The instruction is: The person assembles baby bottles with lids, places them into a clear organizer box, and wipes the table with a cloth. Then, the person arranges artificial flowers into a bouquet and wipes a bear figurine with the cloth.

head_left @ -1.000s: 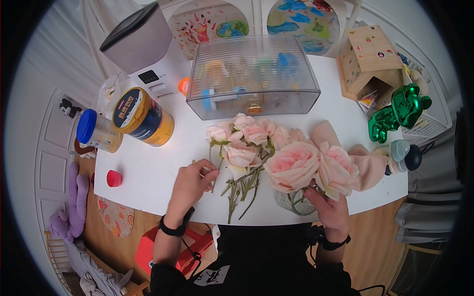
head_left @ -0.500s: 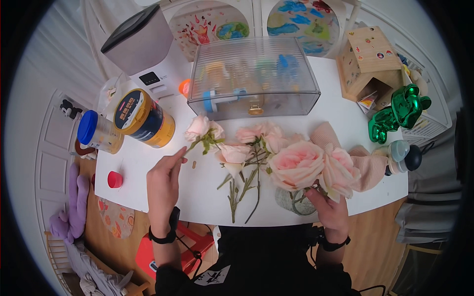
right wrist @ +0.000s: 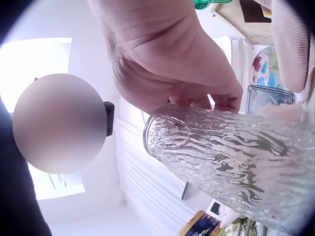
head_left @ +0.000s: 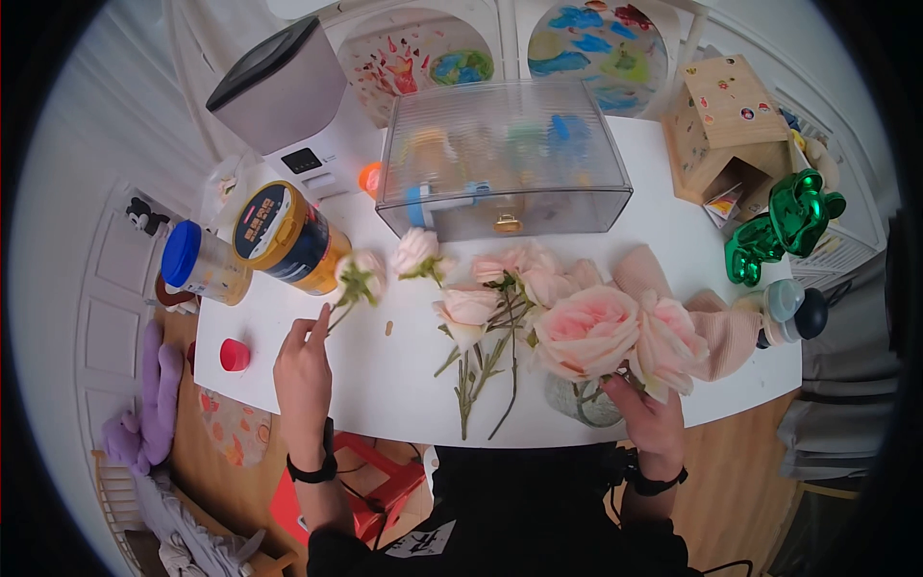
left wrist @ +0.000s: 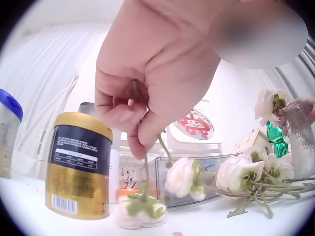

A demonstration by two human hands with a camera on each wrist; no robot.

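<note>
My left hand (head_left: pixel 303 370) pinches the stem of a pale pink rose (head_left: pixel 361 277); in the left wrist view that bloom (left wrist: pixel 141 211) hangs head down below the fingertips. A second rose (head_left: pixel 418 255) lies just to its right, in front of the clear drawer box (head_left: pixel 500 207). More roses (head_left: pixel 466 313) lie in a bunch mid-table, green stems toward me. With my right hand (head_left: pixel 649 413) I grip the rim of a rippled glass vase (right wrist: pixel 221 157). Two large roses (head_left: pixel 588 332) stand over its mouth, hiding much of it in the head view.
To the left are a gold tub (head_left: pixel 288 240), a blue-lidded jar (head_left: pixel 202 264) and a red cup (head_left: pixel 234 355). A grey-white machine (head_left: pixel 298 106) stands at the back. On the right are a wooden house (head_left: pixel 726 125), a green shiny figure (head_left: pixel 784 226) and pink cloth (head_left: pixel 721 337).
My left hand has moved left from the bunch, bringing a rose toward the gold tub. One other rose now lies apart from the bunch. The right hand stays at the vase.
</note>
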